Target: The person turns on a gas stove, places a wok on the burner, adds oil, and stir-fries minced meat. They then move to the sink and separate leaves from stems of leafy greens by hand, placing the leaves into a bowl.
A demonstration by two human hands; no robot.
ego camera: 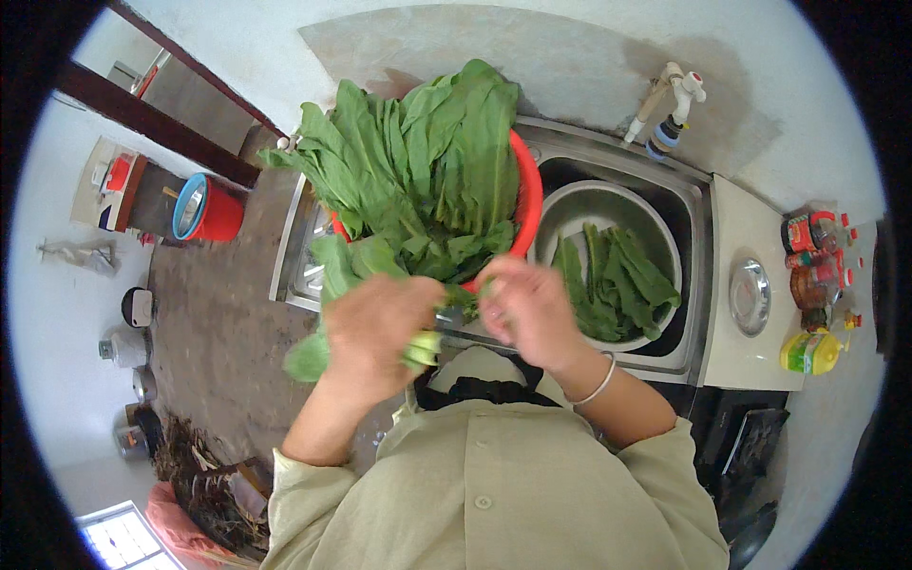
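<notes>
My left hand (pixel 374 331) is closed around a bunch of leafy greens (pixel 310 360), whose pale cut stem end (pixel 424 348) shows below the palm. Close beside it, my right hand (pixel 527 306) has its fingers curled in front of the rim of a red plastic basin (pixel 529 206). Blur hides whether the right fingers pinch a scrap of green. Long green leaves (pixel 420 157) are heaped in the red basin and hang over its far and left sides. Several torn leaves (pixel 613 278) lie in a round metal basin (pixel 605 191) to the right.
The metal basin sits in a stainless steel sink (pixel 695 285). A tap (pixel 684 100) is mounted on the wall behind. On the right counter (pixel 741 214) are a metal dish (pixel 749 296) and several bottles (pixel 816 271). A red bucket (pixel 217 212) stands on the floor at left.
</notes>
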